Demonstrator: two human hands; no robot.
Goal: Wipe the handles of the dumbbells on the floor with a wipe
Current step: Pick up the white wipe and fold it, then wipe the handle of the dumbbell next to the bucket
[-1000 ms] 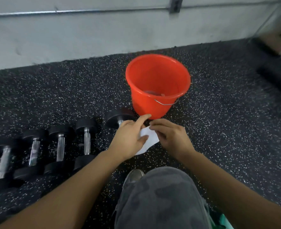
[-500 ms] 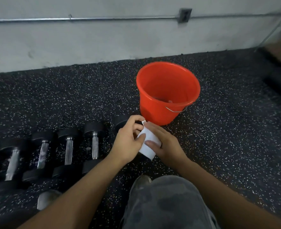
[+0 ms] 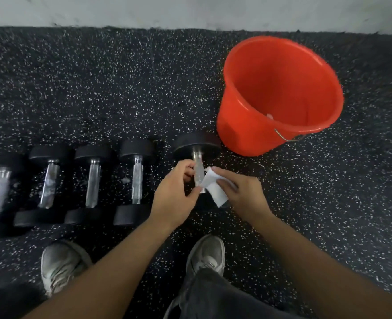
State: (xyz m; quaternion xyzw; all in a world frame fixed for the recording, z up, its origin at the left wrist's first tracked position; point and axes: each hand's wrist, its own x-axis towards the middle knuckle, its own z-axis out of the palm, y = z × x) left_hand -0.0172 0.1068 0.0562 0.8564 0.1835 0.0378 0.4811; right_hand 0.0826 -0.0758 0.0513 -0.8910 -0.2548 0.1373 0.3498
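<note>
White wipe (image 3: 214, 188) touches the rightmost of five floor dumbbells' (image 3: 199, 173) chrome handles.

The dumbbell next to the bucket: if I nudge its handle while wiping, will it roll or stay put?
That dumbbell probably stays put: thick black heads suggest weight, speckled floor looks grippy. Round heads could roll sideways, though. The left hand seems to steady its handle; the right hand holds the wipe.

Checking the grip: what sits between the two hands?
Head view: the dumbbell's chrome handle runs between left hand and right hand, which holds the wipe.
</note>
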